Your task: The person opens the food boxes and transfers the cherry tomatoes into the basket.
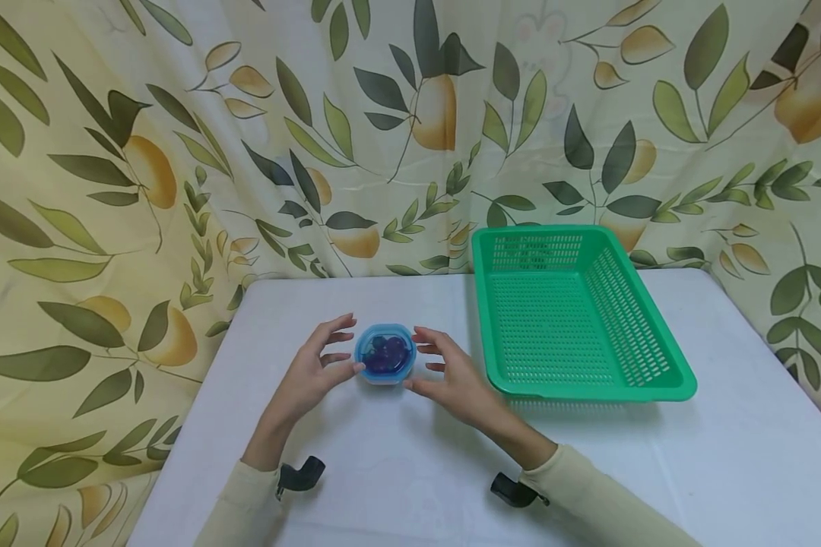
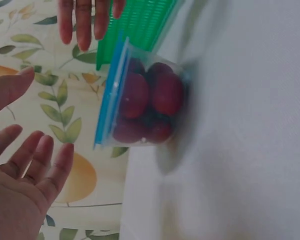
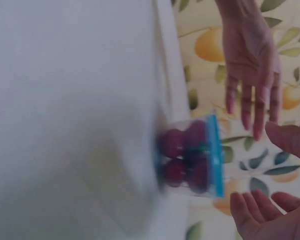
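A small clear plastic container [image 1: 386,355] with a blue lid [image 2: 111,92] stands upright on the white table. Several dark red round fruits [image 3: 185,155] show through its walls. My left hand [image 1: 320,365] is at its left side, fingers spread and gently bent, the thumb tip right by the lid's edge in the head view. On the other side my right hand [image 1: 448,376] faces it in a similar pose, its fingertips close to the rim. Both wrist views show the palms turned toward the container, with space between the fingers and its walls.
A green plastic basket [image 1: 657,334] with perforated walls stands at the right of the white table [image 1: 397,479], just beyond my right hand. Behind the table hangs a curtain [image 1: 246,152] printed with leaves and fruit. A black wrist mount [image 1: 301,475] sticks out from each sleeve.
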Tool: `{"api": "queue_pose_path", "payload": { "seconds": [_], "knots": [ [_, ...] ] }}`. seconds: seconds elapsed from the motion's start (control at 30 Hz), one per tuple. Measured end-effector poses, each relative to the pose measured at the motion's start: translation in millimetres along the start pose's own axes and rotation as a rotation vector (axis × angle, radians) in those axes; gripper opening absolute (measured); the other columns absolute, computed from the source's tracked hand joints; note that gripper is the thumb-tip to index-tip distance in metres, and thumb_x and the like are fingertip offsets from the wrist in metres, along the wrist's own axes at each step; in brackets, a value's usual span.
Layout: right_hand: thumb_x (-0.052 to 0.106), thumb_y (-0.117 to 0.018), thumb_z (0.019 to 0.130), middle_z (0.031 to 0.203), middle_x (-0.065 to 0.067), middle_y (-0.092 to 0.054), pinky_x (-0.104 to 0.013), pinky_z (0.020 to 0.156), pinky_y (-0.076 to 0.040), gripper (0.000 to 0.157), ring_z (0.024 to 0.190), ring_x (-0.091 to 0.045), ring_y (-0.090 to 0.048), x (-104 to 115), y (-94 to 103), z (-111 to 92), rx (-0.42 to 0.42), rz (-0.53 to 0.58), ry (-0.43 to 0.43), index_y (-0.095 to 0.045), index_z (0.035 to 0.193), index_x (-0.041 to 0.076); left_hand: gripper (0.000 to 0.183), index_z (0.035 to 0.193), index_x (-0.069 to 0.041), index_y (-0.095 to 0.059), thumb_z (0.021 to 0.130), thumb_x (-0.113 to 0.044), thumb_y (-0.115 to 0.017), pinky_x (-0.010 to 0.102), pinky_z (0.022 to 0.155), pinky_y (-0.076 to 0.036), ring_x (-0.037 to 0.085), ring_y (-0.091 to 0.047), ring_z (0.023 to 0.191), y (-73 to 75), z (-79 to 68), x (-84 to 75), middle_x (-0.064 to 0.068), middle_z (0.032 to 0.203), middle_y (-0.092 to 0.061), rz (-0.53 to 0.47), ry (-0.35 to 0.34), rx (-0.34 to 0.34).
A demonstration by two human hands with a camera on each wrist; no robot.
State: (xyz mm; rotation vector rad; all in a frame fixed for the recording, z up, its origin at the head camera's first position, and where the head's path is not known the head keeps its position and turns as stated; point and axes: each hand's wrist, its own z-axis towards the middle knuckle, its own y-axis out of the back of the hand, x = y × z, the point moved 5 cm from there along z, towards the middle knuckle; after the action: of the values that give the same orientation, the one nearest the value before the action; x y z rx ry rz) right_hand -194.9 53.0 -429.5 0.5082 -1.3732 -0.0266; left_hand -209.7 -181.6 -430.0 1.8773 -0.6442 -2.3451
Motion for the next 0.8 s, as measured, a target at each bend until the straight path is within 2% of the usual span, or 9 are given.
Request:
{"api": "queue_pose_path", "payload": {
  "seconds": [0.2,0.37,0.5,0.6,0.8],
  "knots": [
    [0.004,-0.084,0.08,0.155,-0.012,-0.044,-0.052,0.11,-0.046,0.089,0.141,-0.034,-0.044,-18.9,-8.6,7.4,-0.032,0.025,-0.021,-0.037,0.155,0.012,0.08,0.154,-0.022,-0.039,0.086,-0.01,-0.081,0.052,0.113,-0.042,0.033,-0.04,0.141,-2.9,2.4,16.3,0.007,0.155,-0.041,-0.039,-0.004,0.013],
    [0.002,-0.084,0.08,0.16,-0.016,-0.038,-0.054,0.112,-0.042,0.092,0.142,-0.037,-0.042,-31.5,-14.1,14.2,0.0,0.084,-0.009,-0.033,0.157,0.01,0.09,0.157,-0.023,-0.032,0.084,-0.006,-0.081,0.047,0.119,-0.035,0.028,-0.033,0.149,-7.9,4.7,30.2,0.006,0.162,-0.034,-0.092,0.038,0.061],
    [0.001,-0.084,0.08,0.16,-0.013,-0.038,-0.054,0.111,-0.043,0.094,0.141,-0.036,-0.045,-39.0,-17.2,20.1,0.018,0.092,-0.014,-0.032,0.157,0.011,0.099,0.161,-0.021,-0.023,0.083,-0.002,-0.081,0.042,0.121,-0.03,0.026,-0.026,0.153,-13.6,6.8,37.8,0.006,0.166,-0.026,-0.136,0.083,0.116],
    [0.002,-0.084,0.08,0.161,-0.01,-0.037,-0.052,0.111,-0.044,0.094,0.141,-0.035,-0.045,-43.3,-18.7,23.1,0.034,0.093,-0.028,-0.031,0.158,0.01,0.102,0.162,-0.02,-0.02,0.082,-0.001,-0.082,0.036,0.12,-0.031,0.025,-0.026,0.154,-17.9,8.1,43.5,0.006,0.167,-0.026,-0.136,0.125,0.154],
    [0.005,-0.084,0.081,0.162,-0.015,-0.033,-0.052,0.11,-0.044,0.095,0.141,-0.038,-0.044,-46.6,-20.1,27.2,0.079,0.11,-0.024,-0.03,0.158,0.003,0.104,0.162,-0.01,-0.019,0.081,-0.002,-0.083,0.03,0.117,-0.033,0.03,-0.028,0.152,-20.9,10.1,50.2,0.012,0.165,-0.029,-0.135,0.156,0.182]
  ]
}}
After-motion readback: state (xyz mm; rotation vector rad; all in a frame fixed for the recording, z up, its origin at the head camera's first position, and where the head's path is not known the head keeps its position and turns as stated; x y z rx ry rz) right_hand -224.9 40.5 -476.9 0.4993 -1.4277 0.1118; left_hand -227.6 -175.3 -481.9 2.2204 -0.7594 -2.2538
